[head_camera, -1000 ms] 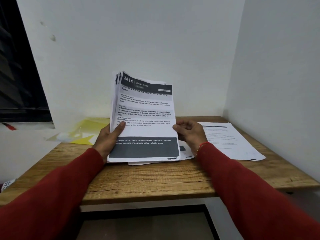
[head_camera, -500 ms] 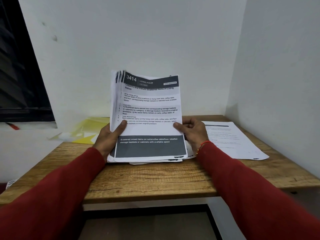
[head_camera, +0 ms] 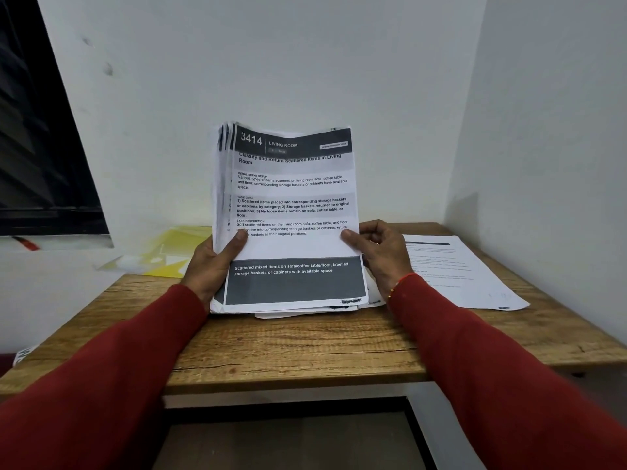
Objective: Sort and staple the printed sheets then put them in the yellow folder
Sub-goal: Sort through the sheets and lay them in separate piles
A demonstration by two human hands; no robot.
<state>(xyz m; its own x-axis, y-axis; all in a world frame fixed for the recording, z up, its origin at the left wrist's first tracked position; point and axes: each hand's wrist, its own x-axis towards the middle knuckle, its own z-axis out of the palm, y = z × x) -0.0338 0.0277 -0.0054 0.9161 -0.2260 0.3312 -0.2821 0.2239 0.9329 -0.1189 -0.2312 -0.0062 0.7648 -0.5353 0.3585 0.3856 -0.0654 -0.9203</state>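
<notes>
Both hands grip the stack of printed sheets (head_camera: 291,212) upright at table (head_camera: 305,347) centre, left hand (head_camera: 212,266) at nine o'clock, right hand (head_camera: 380,256) at three; top page reads "3414 LIVING ROOM".

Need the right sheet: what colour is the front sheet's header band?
Dark grey header band, white lettering; head view.

Both arms wear long sleeves of plain dark red cloth, the left sleeve (head_camera: 112,378) and the right sleeve (head_camera: 502,378) alike, with no pattern or print showing. Each sleeve ends at the wrist, leaving the left hand (head_camera: 212,266) and right hand (head_camera: 381,254) bare. A thin orange-red thread band (head_camera: 403,279) circles the right wrist, just beyond the cuff.
</notes>
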